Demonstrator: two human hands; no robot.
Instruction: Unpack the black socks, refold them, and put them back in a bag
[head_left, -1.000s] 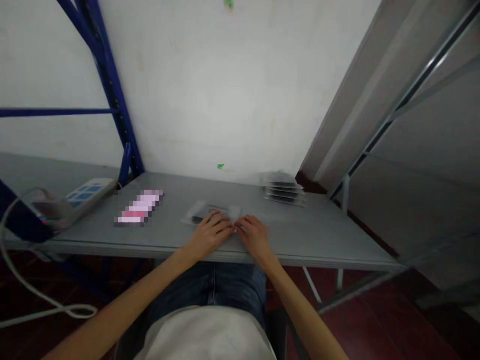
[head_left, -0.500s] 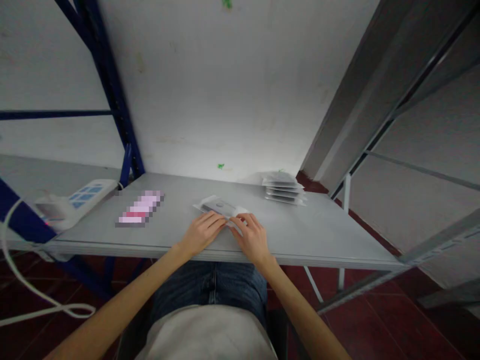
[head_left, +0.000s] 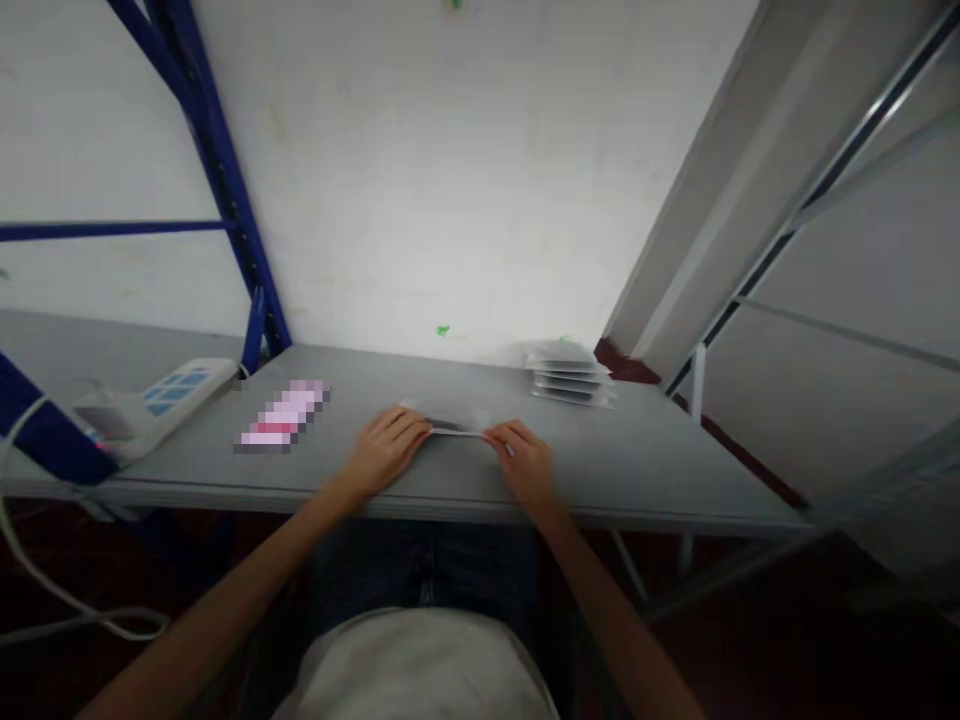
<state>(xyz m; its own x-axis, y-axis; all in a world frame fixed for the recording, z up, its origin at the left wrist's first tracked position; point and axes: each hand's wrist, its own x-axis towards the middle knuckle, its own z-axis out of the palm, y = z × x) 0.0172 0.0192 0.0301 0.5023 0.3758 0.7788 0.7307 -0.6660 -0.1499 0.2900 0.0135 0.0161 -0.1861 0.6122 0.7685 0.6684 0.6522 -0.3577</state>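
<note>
While my left hand (head_left: 384, 452) and right hand (head_left: 525, 462) pinched opposite ends of the clear packet (head_left: 454, 424), sealing seemed underway; next needs even pressure.

Flat pouch (head_left: 454, 424) sits on the table (head_left: 660, 470), near its front edge, and everything lines up around it: left hand (head_left: 382, 452) touching its left end, right hand (head_left: 525, 462) touching its right end. Stack of pouches (head_left: 570, 377) lies behind and right of it, by the wall. Power strip (head_left: 161, 400) lies far to its left.
</note>
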